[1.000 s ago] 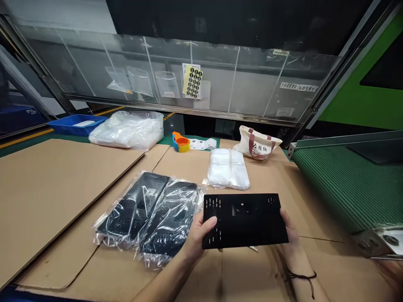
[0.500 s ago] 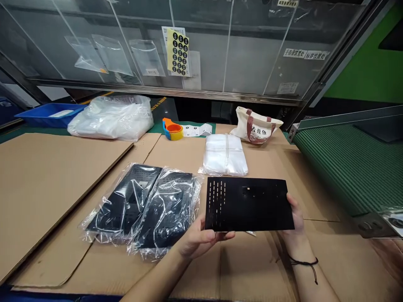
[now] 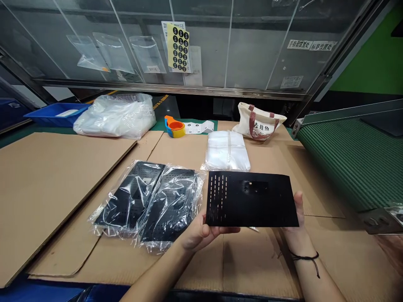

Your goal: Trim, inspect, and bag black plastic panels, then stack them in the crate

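The surface (image 3: 252, 264) was covered in cardboard, with a green conveyor (image 3: 346, 163) to the right. One black panel (image 3: 252, 201) was held above the surface by both hands: the left hand (image 3: 197, 233) gripped its lower left corner, fingers beneath, and the right hand (image 3: 297, 222) held its right edge. This panel was bare. Two dark packs (image 3: 171, 205) lay to its left, already sealed or wrapped in clear film; closure could not be confirmed. Containers: a blue tray (image 3: 39, 116) held a white item (image 3: 66, 113), not identified; a large clear bag (image 3: 116, 117) beside it held whitish material; a tote (image 3: 244, 115) stood at the back, contents not visible.
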Action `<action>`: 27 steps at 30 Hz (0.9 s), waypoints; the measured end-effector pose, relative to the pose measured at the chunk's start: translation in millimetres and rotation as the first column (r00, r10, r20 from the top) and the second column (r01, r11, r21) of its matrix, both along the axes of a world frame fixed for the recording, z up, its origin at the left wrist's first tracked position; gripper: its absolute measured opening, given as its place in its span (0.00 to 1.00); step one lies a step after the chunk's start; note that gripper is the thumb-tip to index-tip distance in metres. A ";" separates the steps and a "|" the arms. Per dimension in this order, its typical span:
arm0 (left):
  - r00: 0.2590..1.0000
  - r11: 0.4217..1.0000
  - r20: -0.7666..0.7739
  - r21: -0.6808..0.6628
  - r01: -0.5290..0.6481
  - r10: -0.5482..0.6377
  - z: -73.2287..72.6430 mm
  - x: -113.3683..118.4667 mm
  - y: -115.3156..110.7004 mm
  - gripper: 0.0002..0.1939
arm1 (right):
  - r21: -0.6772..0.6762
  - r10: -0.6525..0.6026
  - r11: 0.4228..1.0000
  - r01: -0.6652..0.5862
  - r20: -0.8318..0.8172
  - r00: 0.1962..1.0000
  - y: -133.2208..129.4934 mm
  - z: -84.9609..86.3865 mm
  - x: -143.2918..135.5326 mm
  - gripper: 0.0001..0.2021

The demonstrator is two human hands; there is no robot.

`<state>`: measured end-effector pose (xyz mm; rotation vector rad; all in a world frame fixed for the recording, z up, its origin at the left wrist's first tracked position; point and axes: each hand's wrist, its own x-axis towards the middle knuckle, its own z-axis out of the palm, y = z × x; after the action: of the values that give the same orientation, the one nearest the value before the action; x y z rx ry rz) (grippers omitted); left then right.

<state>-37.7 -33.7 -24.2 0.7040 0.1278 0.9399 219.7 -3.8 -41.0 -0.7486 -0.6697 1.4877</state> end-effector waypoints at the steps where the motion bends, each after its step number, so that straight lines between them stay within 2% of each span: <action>1: 1.000 1.000 -0.005 -0.005 -0.006 0.006 0.5 0.1 0.0 0.30 | -0.008 0.000 1.000 0.000 -0.002 1.000 -0.9 -0.2 -0.1 0.20; 4: 0.997 0.998 -0.052 -0.030 -0.064 0.062 1.3 1.3 -0.2 0.28 | -0.029 -0.006 1.000 0.007 0.009 1.000 -3.0 -0.7 0.0 0.22; 6: 0.973 0.983 -0.138 -0.012 -0.186 0.182 1.7 3.1 -0.6 0.24 | -0.040 -0.026 0.999 0.027 0.016 1.000 -3.0 -0.7 0.8 0.24; 7: 0.939 0.960 -0.204 0.020 -0.279 0.277 2.0 4.3 -0.8 0.20 | -0.046 -0.036 0.998 0.037 0.015 0.999 -2.4 -0.6 1.5 0.23; 10: 0.722 0.815 -0.392 0.163 -0.556 0.570 3.6 8.0 -2.0 0.13 | -0.070 -0.035 0.997 0.036 0.017 0.999 0.8 1.1 3.8 0.20; 12: 0.598 0.741 -0.468 0.222 -0.633 0.651 4.5 9.7 -3.0 0.11 | -0.094 -0.005 0.996 0.008 0.035 0.999 2.3 2.7 4.3 0.17; 15: 0.542 0.707 -0.504 0.224 -0.671 0.673 4.6 10.7 -4.1 0.12 | -0.114 0.028 0.993 -0.023 0.049 0.998 2.0 4.5 2.4 0.17; 22: 0.499 0.612 -0.510 0.069 -0.788 0.701 11.6 13.4 -4.1 0.21 | -0.079 0.084 0.994 -0.078 0.085 0.993 -1.3 -0.5 -4.3 0.21; 27: 0.472 0.553 -0.480 0.034 -0.833 0.740 16.9 17.6 -2.7 0.26 | -0.079 0.128 0.989 -0.122 0.083 0.988 -1.3 3.0 -10.0 0.26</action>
<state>-20.2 -36.4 -7.4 0.6457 1.0479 1.6269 209.8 -5.1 -38.0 -0.8456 -0.7430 1.6084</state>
